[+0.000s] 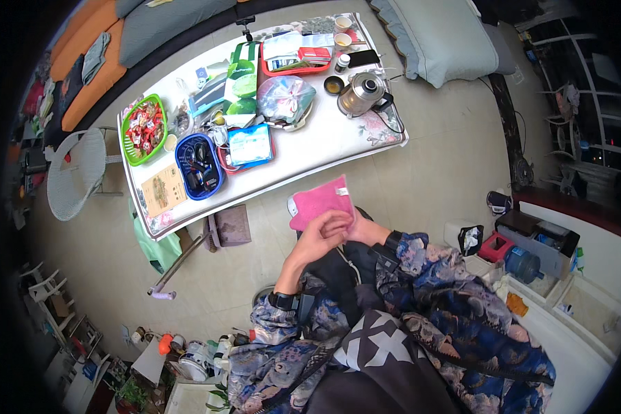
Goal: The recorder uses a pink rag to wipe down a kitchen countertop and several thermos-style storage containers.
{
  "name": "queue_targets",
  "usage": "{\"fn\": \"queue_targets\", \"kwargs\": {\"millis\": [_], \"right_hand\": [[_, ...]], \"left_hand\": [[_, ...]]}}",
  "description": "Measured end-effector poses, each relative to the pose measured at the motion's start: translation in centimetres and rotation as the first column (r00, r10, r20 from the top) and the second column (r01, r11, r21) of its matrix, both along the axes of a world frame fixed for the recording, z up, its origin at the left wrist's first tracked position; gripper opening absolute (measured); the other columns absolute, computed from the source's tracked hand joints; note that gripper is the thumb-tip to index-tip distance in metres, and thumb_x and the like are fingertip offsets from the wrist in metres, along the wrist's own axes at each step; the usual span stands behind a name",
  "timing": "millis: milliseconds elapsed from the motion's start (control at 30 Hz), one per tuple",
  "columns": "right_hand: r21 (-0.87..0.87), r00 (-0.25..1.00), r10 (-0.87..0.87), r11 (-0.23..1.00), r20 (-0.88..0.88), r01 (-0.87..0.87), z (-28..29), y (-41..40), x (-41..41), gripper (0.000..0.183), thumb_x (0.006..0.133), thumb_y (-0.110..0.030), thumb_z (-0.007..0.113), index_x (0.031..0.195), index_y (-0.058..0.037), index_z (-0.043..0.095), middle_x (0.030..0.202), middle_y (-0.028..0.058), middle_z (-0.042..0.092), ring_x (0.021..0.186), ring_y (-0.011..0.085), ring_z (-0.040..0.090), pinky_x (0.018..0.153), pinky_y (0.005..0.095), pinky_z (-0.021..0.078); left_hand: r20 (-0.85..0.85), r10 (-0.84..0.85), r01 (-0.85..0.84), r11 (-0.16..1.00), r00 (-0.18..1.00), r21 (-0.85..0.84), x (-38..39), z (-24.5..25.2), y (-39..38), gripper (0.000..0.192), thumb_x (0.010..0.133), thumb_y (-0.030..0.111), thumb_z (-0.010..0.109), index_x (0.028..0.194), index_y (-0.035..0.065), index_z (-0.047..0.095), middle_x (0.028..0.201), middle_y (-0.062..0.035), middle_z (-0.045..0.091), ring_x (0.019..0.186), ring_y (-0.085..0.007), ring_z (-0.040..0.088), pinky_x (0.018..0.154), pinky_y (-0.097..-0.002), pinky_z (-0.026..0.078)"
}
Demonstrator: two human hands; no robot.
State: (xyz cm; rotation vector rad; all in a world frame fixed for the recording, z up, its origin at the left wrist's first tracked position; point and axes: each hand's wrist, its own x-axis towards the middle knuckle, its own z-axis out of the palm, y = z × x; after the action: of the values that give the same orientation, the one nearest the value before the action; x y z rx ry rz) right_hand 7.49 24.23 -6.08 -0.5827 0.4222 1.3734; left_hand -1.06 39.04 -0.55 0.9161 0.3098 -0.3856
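Observation:
A pink cloth [318, 202] with a small white tag at its upper right corner is spread in front of me, over the floor between my body and the table. My right hand [359, 230] is at the cloth's lower right edge and grips it there, its fingers largely hidden behind the cloth. The other, my left hand [321, 235], lies over the cloth's lower edge with bent fingers, touching or nearly touching my right hand; whether it pinches the cloth I cannot tell.
Ahead stands a table [300, 155] with a glass kettle [362, 95], a blue basket [201, 165] of dark items, a green basket [145, 129] of wrapped sweets and a red tray [295, 71]. A long-handled dustpan [230, 226] stands beside the table's near edge. A white wire chair [77, 173] is at left.

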Motion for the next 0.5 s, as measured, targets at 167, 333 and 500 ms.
{"fn": "queue_targets", "kwargs": {"millis": [167,333,500], "right_hand": [[-0.339,0.955,0.115,0.941,0.274,-0.017,1.4,-0.2,1.7,0.037,0.097,-0.028,0.046,0.118,0.0004,0.058,0.11,0.0144,0.065,0.102,0.0262,0.064,0.084,0.04,0.0539],[-0.357,0.958,0.138,0.933,0.251,-0.041,-0.2,0.5,4.0,0.037,0.097,-0.028,0.047,0.119,0.0007,0.057,0.112,0.0146,0.064,0.104,0.0261,0.063,0.085,0.0399,0.0535],[-0.374,0.958,0.185,0.923,0.219,-0.092,-3.0,0.3,8.3,0.038,0.097,-0.027,0.048,0.12,0.001,0.057,0.114,0.0147,0.064,0.106,0.0261,0.062,0.086,0.0398,0.0532]], "left_hand": [[0.059,-0.071,0.073,0.997,0.996,-0.031,1.9,0.4,0.9,0.018,0.091,-0.001,0.062,0.109,-0.0011,0.062,0.095,-0.0092,0.069,0.087,-0.0139,0.067,0.071,-0.0245,0.052],[-0.153,0.265,-0.141,0.824,0.952,0.549,0.6,-6.9,2.0,0.023,0.092,0.02,0.067,0.075,0.0048,0.062,0.053,0.0056,0.047,0.049,-0.0056,0.043,0.046,-0.0237,0.03],[-0.356,0.375,-0.208,0.88,0.856,0.428,3.0,-8.9,4.5,0.04,0.097,0.038,0.057,0.118,0.0041,0.062,0.106,-0.0017,0.063,0.09,-0.0075,0.058,0.073,-0.0203,0.044]]}}
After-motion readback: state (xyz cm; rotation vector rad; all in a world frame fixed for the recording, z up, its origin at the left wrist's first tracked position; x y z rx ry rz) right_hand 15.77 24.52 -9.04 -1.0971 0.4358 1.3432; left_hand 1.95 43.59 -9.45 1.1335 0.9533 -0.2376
